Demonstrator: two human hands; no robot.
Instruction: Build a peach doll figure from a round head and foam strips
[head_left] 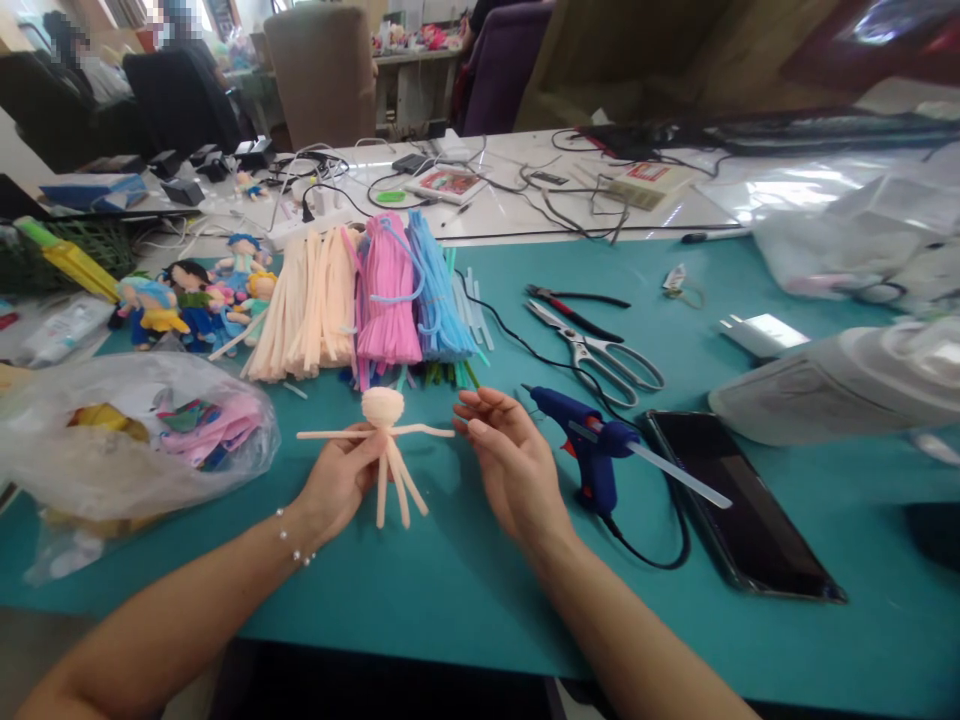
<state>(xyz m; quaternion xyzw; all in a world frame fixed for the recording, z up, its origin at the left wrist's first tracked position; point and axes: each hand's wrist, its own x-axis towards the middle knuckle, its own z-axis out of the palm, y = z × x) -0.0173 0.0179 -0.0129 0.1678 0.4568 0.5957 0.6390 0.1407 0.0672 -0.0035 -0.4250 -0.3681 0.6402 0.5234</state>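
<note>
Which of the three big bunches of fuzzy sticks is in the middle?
The pink bunch, between the cream bunch at the picture's left and the blue bunch at its right; those two sit outside.

The doll (383, 407) looks matt (the phone (754, 528) glossy).

black chair (171, 100) | tall beige chair (321, 75) | purple chair (506, 62) | pale desk (418, 58) between latter two
</note>
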